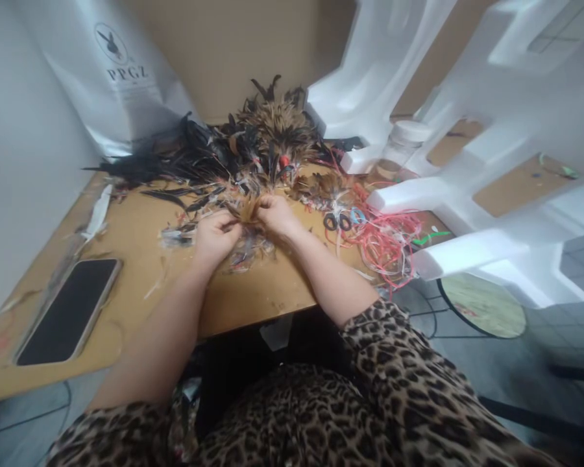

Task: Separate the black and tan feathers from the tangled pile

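Note:
Both my hands meet over the middle of the table, pinching a small tuft of brown feathers. My left hand is closed, with thumb and forefinger at the tuft's left side. From the other side my right hand grips the same tuft, its fingers closed. Loose pale fluff and feather scraps lie under my hands. Behind them spreads a heap of long black feathers, and a thick bunch of brown feathers stands up at the back. The fingertips are partly hidden by the feathers.
A phone lies at the left. Dark-handled scissors rest right of my hands, beside tangled pink string. White foam pieces crowd the right side, near a clear jar. A white bag stands behind left.

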Available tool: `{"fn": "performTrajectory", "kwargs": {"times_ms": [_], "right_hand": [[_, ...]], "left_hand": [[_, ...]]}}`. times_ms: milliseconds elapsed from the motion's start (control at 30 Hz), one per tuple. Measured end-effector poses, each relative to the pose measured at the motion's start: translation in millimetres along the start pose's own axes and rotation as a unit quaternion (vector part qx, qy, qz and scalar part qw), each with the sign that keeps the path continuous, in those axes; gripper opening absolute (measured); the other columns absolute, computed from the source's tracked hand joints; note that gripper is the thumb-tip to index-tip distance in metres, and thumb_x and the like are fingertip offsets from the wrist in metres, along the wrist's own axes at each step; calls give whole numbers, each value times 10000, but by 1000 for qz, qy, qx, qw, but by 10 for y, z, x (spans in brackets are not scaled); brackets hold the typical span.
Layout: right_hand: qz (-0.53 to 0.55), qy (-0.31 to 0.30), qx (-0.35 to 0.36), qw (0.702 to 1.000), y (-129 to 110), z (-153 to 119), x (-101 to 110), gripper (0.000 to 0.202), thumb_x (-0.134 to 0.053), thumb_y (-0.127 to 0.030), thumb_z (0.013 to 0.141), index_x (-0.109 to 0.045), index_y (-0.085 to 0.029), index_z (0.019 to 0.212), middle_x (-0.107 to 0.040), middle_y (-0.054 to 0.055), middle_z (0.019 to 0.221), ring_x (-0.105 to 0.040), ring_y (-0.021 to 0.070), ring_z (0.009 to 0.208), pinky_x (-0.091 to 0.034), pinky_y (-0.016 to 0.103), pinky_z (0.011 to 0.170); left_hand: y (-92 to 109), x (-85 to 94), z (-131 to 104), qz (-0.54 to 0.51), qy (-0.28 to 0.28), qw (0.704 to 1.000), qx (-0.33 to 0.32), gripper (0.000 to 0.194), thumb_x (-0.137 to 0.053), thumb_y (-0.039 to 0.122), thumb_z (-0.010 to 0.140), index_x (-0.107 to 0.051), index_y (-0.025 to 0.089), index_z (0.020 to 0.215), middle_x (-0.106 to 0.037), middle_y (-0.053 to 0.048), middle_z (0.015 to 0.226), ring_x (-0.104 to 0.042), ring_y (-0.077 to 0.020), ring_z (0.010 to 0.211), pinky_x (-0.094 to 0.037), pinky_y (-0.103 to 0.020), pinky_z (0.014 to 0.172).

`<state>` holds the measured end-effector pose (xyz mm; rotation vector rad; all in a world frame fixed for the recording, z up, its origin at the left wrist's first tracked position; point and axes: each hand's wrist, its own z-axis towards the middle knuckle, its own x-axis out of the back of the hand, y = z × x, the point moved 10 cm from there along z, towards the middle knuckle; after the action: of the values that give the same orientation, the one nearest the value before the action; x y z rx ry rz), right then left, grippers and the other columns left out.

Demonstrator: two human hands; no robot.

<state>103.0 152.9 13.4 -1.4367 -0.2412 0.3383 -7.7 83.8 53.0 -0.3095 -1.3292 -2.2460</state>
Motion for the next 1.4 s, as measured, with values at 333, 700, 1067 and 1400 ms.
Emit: {"fn": "performTrajectory", "kwargs": {"times_ms": [333,700,1067,1400], "right_hand": [[-104,6,41,994,-87,-6,28,68,-571,-147,651,-633,-132,675,-618,-13,623,-560,108,648,-461,218,652],[-58,-30,21,998,-112,-100,-91,125,-611,-250,700,-594,-130,726,-568,-34,559,-487,64,509,-402,185,538],[-197,13,42,979,-127,-94,-15,99,-613,-219,681,-632,-126,710,-616,-7,648,-531,84,600,-428,213,618],[-194,-18,16,981,50,-68,-84,108,-563,-229,721,-611,-138,752,-600,-22,573,-511,74,510,-403,187,537]], "left_hand": [[-275,-56,-34,-141,10,980,140,82,-640,224,645,-675,152,625,-643,-22,629,-592,-149,630,-481,-256,643],[-512,-74,-50,-227,48,951,205,257,-766,252,529,-676,136,740,-661,-34,664,-582,-119,567,-487,-261,611],[-355,37,2,-52,53,992,100,168,-656,196,639,-681,159,800,-660,-30,729,-598,-130,666,-489,-265,693],[-456,-56,-63,-147,46,968,198,230,-660,202,605,-651,146,828,-633,-23,686,-623,-134,578,-488,-239,546]]}}
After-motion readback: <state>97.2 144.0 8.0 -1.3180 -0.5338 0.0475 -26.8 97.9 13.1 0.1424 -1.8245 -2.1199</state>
